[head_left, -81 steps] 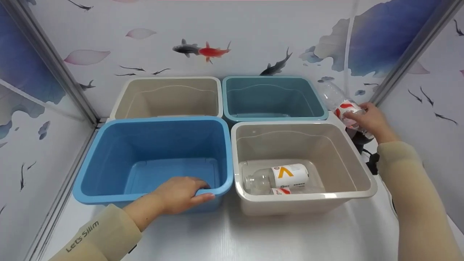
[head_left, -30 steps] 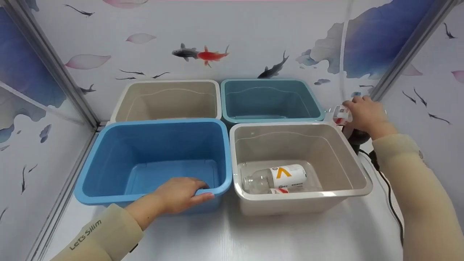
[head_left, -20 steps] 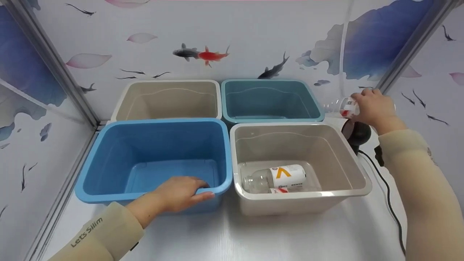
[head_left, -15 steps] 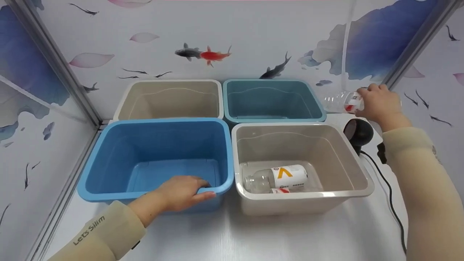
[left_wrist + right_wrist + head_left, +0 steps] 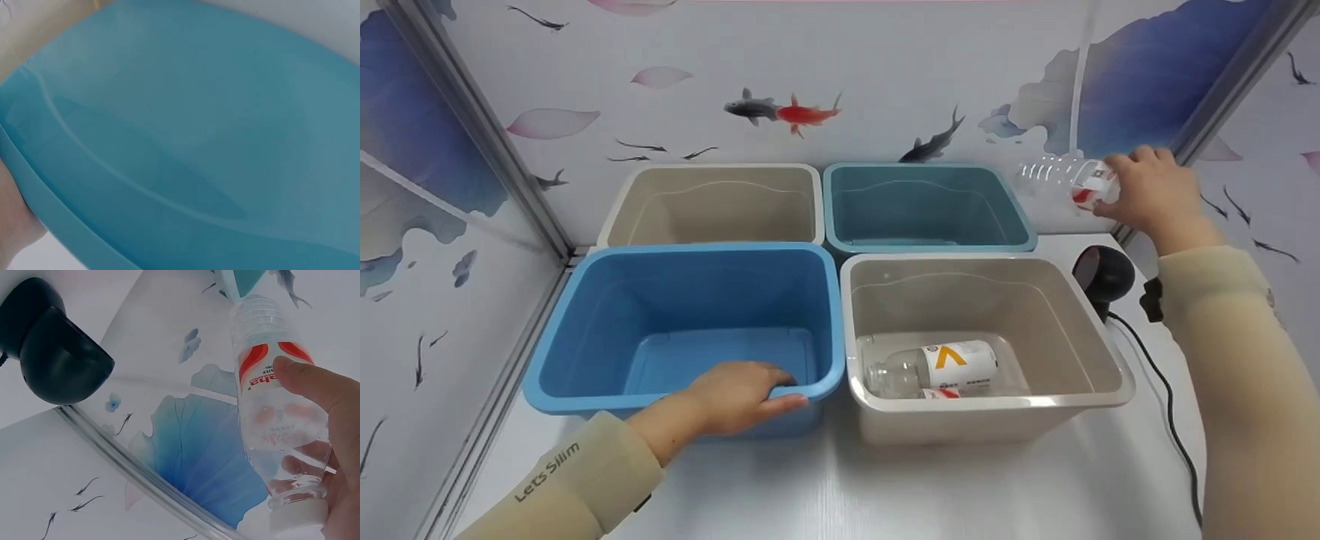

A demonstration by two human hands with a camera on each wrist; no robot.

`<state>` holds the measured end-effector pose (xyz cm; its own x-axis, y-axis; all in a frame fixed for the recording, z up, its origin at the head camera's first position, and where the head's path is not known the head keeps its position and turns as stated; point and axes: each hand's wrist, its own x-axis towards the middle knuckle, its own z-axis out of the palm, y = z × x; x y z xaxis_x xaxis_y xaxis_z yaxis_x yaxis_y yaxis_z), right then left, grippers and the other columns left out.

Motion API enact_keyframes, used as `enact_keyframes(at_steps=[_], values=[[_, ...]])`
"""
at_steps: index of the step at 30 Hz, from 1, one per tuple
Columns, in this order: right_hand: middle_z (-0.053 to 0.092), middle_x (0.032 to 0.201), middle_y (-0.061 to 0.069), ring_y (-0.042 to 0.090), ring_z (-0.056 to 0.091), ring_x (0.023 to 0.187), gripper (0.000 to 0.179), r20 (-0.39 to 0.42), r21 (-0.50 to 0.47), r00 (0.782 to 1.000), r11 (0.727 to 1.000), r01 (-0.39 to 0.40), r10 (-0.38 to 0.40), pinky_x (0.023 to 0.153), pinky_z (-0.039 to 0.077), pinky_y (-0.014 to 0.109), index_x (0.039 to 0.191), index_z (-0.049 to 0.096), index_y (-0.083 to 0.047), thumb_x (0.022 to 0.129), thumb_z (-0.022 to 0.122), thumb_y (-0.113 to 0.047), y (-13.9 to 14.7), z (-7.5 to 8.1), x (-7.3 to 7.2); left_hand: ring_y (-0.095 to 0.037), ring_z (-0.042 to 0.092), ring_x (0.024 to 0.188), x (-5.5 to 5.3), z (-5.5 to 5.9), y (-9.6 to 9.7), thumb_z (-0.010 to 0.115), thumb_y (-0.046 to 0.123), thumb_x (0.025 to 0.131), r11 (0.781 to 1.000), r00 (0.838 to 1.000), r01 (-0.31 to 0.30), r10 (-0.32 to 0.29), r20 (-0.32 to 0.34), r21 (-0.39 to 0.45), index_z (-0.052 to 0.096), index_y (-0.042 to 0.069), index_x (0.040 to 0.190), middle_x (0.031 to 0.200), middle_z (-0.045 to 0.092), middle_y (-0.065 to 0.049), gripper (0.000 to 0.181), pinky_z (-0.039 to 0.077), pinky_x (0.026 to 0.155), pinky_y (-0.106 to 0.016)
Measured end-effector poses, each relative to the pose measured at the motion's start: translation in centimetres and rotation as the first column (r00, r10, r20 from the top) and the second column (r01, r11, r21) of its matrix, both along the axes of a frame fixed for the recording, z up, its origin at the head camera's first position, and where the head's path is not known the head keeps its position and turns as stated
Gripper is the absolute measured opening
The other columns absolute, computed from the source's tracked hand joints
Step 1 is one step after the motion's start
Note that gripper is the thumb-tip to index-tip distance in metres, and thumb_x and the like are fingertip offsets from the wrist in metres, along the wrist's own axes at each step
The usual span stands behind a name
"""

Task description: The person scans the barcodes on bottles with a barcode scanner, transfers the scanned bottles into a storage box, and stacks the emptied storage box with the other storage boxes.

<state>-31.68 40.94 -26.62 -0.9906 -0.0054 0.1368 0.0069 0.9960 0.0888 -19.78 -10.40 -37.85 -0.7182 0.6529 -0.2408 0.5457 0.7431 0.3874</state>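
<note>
My left hand (image 5: 735,397) grips the front rim of the blue plastic tub (image 5: 675,409) near its right corner; the thumb lies outside. In the left wrist view the tub's wall (image 5: 197,129) fills most of the picture, with a bit of the hand at the left edge. My right hand (image 5: 1159,187) holds a clear plastic water bottle (image 5: 1054,176) in the air, right of the teal tub (image 5: 1035,240). The right wrist view shows the bottle's red and white label under my thumb and its white cap (image 5: 298,517) still on.
A greige tub (image 5: 990,405) at front right holds a clear bottle with a white label (image 5: 960,364) and part of a red-labelled one. A beige tub (image 5: 814,202) stands at back left. Right of the tubs is a round-headed black device (image 5: 1110,274) with a cable (image 5: 1162,397).
My right hand went lower behind the greige tub, then rose with the bottle, which now lies nearer level. The black device has come into full view. My left hand keeps its place.
</note>
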Motion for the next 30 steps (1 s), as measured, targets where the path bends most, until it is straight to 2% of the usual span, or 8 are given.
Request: enact_keyframes(at_steps=[7, 15, 23, 30], values=[[0.041, 0.120, 0.032, 0.048, 0.037, 0.107, 0.066, -0.034, -0.048, 0.999, 0.999, -0.017, 0.016, 0.076, 0.040, 0.067, 0.135, 0.040, -0.002, 0.081, 0.065, -0.031, -1.8, 0.6, -0.3, -0.025, 0.060, 0.108, -0.2, 0.0, 0.1, 0.041, 0.054, 0.095, 1.000, 1.000, 0.001, -0.001, -0.010, -0.014, 0.061, 0.008, 0.120, 0.116, 0.065, -0.007, 0.056, 0.046, 0.095, -0.046], [0.043, 0.120, 0.030, 0.046, 0.037, 0.108, 0.064, -0.045, -0.055, 0.997, 0.996, -0.067, 0.064, 0.080, 0.040, 0.067, 0.135, 0.042, -0.002, 0.082, 0.066, -0.028, -4.6, 0.8, -1.0, -0.026, 0.060, 0.109, 0.0, -0.1, 0.1, 0.042, 0.051, 0.095, 1.000, 1.000, -0.006, 0.006, -0.010, -0.010, 0.061, 0.007, 0.121, 0.117, 0.065, -0.008, 0.054, 0.046, 0.095, -0.047], [0.044, 0.127, 0.028, 0.044, 0.039, 0.113, 0.066, -0.063, -0.094, 0.992, 0.989, -0.117, 0.112, 0.084, 0.041, 0.066, 0.138, 0.041, -0.006, 0.082, 0.067, -0.029, -8.3, 1.2, -1.9, -0.024, 0.061, 0.106, 0.0, 0.0, 0.0, 0.041, 0.053, 0.095, 1.000, 1.000, 0.007, -0.007, -0.028, -0.001, 0.062, 0.008, 0.118, 0.113, 0.066, -0.006, 0.055, 0.047, 0.093, -0.046], [0.046, 0.130, 0.024, 0.042, 0.039, 0.118, 0.066, -0.075, -0.138, 0.982, 0.973, -0.182, 0.173, 0.089, 0.040, 0.064, 0.138, 0.043, -0.009, 0.080, 0.069, -0.026, -12.0, 1.2, -2.4, -0.023, 0.060, 0.104, 0.0, 0.0, 0.1, 0.042, 0.054, 0.094, 1.000, 1.000, -0.012, 0.012, -0.005, -0.009, 0.061, 0.009, 0.120, 0.113, 0.066, -0.006, 0.056, 0.047, 0.094, -0.045]])
